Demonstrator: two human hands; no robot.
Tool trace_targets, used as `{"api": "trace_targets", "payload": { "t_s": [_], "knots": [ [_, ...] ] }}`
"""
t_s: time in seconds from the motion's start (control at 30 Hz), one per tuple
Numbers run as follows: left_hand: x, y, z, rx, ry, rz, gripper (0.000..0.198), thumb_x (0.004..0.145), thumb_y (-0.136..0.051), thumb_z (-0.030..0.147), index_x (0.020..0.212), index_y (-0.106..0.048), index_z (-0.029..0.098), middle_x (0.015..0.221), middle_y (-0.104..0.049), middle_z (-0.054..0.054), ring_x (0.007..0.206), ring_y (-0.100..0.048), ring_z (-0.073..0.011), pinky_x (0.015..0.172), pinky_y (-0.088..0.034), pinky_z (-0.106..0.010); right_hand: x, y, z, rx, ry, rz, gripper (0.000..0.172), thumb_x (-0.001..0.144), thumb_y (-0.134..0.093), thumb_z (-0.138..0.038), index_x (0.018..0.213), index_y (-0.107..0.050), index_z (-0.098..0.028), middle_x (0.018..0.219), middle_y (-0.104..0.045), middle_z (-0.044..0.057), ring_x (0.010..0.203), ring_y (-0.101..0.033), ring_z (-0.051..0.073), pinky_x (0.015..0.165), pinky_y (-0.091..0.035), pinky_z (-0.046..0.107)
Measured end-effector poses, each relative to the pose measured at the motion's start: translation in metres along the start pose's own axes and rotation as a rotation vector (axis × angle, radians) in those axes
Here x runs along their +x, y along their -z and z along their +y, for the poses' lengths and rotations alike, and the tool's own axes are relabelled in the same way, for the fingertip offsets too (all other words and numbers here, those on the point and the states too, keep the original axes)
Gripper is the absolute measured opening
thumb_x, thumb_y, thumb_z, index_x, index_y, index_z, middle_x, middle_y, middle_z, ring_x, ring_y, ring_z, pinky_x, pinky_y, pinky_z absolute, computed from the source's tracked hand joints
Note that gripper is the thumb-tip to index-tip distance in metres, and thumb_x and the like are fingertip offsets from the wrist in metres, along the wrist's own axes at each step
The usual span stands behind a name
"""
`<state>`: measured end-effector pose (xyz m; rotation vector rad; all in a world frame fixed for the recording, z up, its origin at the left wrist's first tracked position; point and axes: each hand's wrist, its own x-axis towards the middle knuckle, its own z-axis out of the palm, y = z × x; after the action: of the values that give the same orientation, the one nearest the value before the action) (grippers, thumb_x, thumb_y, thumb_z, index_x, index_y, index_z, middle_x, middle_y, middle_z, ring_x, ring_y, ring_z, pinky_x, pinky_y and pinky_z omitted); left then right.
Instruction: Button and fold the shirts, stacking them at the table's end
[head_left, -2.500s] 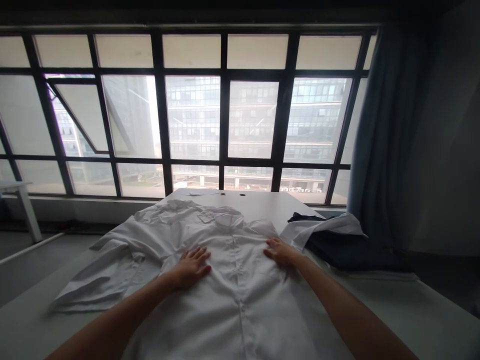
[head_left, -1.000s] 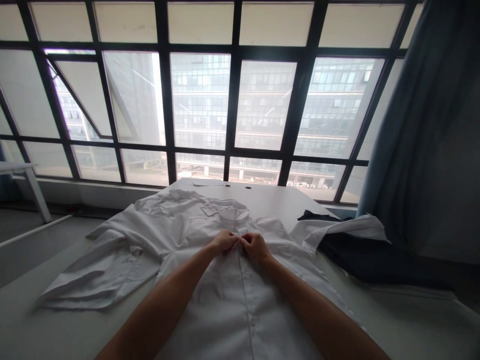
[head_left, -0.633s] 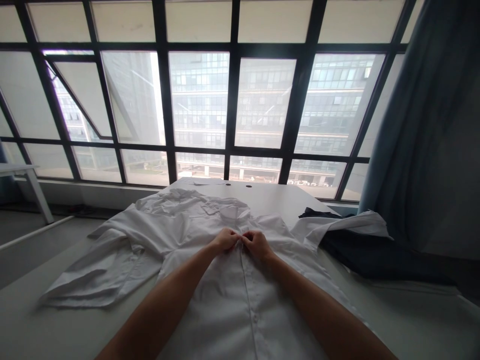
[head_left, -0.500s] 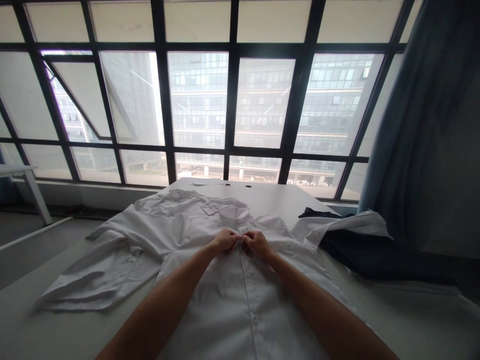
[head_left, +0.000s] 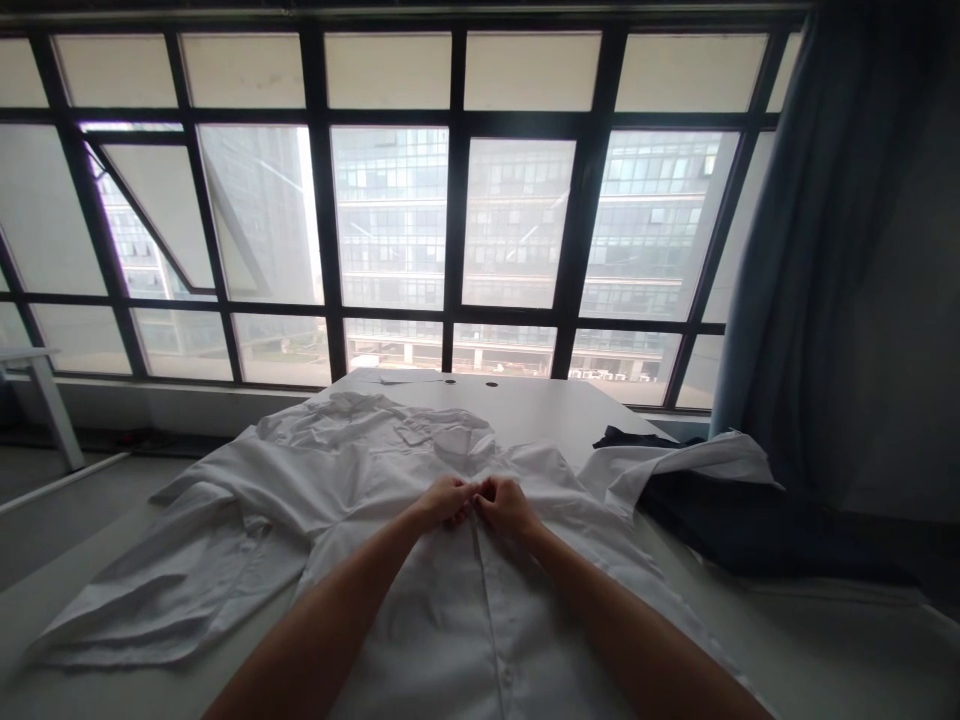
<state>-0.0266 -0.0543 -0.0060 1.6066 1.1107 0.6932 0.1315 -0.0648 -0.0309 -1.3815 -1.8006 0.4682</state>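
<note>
A white shirt lies spread front side up on the table, its collar pointing away from me. My left hand and my right hand meet at the upper part of the front placket, below the collar. Both are closed in a pinch on the fabric, fingertips touching or nearly so. Any button between them is hidden by the fingers. Down the placket toward me, a few small buttons show faintly. One sleeve stretches out to the left, wrinkled.
The white table reaches toward a large black-framed window. Dark folded cloth lies at the right, with the other white sleeve across it. A blue-grey curtain hangs at the right; another table's leg stands far left.
The view has tilted slightly upward, so the scene sits a little lower. Both hands stay pinched at the placket, drawn slightly closer together, with small finger movements.
</note>
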Motion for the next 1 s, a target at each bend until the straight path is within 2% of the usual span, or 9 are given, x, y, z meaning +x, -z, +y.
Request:
{"api": "trace_targets", "payload": {
  "t_s": [0.13,0.3,0.47,0.6,0.7,0.83,1.0],
  "knots": [
    [0.003,-0.004,-0.002,0.068,0.000,0.051,0.052,0.079,-0.062,0.064,0.057,-0.049,0.018,0.040,-0.040,0.007,0.034,-0.039,-0.0074,0.037,-0.026,-0.019,-0.004,-0.002,-0.003,-0.060,0.017,0.050,0.003,0.078,-0.069,-0.015,0.078,-0.070,-0.011,0.073,-0.069,0.004,0.067,-0.063,0.016,0.058,-0.039,0.020],
    [0.004,-0.008,-0.003,0.113,0.024,0.138,0.039,0.089,-0.060,0.036,0.057,-0.051,0.016,0.039,-0.040,0.007,0.033,-0.036,-0.0061,0.037,-0.024,-0.019,-0.002,0.000,-0.003,-0.021,0.001,0.037,0.007,0.080,-0.068,-0.016,0.075,-0.070,-0.012,0.072,-0.069,0.004,0.067,-0.064,0.016,0.058,-0.041,0.019],
    [0.000,-0.008,0.002,0.105,-0.008,0.139,0.030,0.089,-0.056,0.021,0.061,-0.054,0.015,0.042,-0.040,0.007,0.034,-0.035,-0.0060,0.037,-0.024,-0.019,0.005,0.001,-0.002,0.134,-0.191,-0.121,0.024,0.089,-0.057,-0.017,0.067,-0.063,-0.014,0.054,-0.060,-0.001,0.044,-0.055,0.011,0.042,-0.035,0.016],
    [-0.002,-0.008,0.004,0.102,-0.035,0.121,0.027,0.090,-0.057,0.022,0.064,-0.056,0.015,0.043,-0.040,0.008,0.034,-0.036,-0.0056,0.038,-0.025,-0.018,0.006,0.003,-0.005,0.217,-0.243,-0.179,0.033,0.092,-0.048,-0.013,0.060,-0.054,-0.016,0.047,-0.053,-0.003,0.038,-0.050,0.010,0.036,-0.030,0.015],
    [-0.001,-0.007,0.003,0.096,-0.051,0.120,0.020,0.091,-0.056,0.024,0.075,-0.060,0.014,0.044,-0.043,0.008,0.034,-0.040,-0.0067,0.039,-0.027,-0.018,0.006,0.006,-0.007,0.244,-0.275,-0.200,0.037,0.094,-0.047,-0.015,0.058,-0.050,-0.017,0.044,-0.049,-0.003,0.036,-0.047,0.010,0.035,-0.028,0.016],
    [-0.001,-0.005,0.001,0.116,-0.089,0.123,0.012,0.092,-0.057,0.026,0.090,-0.061,0.014,0.044,-0.045,0.010,0.033,-0.042,-0.0079,0.038,-0.028,-0.018,0.007,0.008,-0.006,0.269,-0.308,-0.231,0.037,0.096,-0.046,-0.017,0.058,-0.048,-0.017,0.044,-0.048,-0.003,0.036,-0.045,0.009,0.035,-0.028,0.015],
    [-0.004,-0.006,0.004,0.207,-0.099,0.175,0.013,0.093,-0.054,0.022,0.097,-0.062,0.014,0.049,-0.049,0.008,0.034,-0.044,-0.0079,0.040,-0.029,-0.019,0.009,0.006,-0.004,0.276,-0.297,-0.236,0.035,0.094,-0.051,-0.021,0.059,-0.046,-0.017,0.045,-0.046,-0.005,0.036,-0.045,0.008,0.035,-0.028,0.014]
  ]
}}
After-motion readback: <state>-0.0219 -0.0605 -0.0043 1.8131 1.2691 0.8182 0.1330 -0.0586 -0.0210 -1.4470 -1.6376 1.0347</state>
